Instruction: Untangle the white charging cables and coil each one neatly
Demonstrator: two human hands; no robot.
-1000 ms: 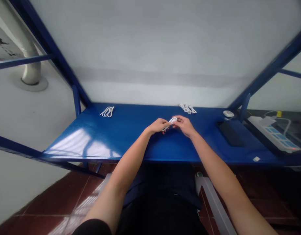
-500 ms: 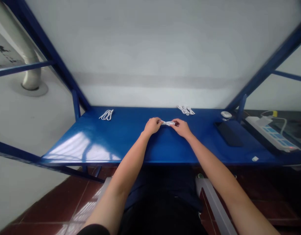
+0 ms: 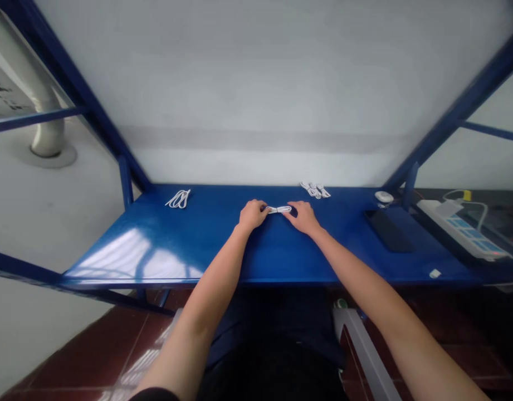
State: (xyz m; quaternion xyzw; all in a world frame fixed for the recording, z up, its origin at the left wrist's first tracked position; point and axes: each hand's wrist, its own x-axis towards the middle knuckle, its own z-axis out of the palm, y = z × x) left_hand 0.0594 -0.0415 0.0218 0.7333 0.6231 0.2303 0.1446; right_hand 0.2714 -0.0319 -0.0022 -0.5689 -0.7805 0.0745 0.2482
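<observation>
A folded white cable stretches sideways between my two hands, low over the blue table. My left hand is closed in a fist on the cable's left end. The cable's right end is pinched by my right hand, whose fingers are curled. A loose white cable lies at the table's far left. Several bundled white cables lie at the back, just right of my right hand.
A black flat device and a small white round object rest on the table's right part. A white power strip lies further right on a dark surface. A small white piece sits near the front right edge. Blue frame posts flank the table.
The two hands have moved apart and down toward the table, pulling the bunched cable out into a straight folded bundle between them. The view has shifted slightly.
</observation>
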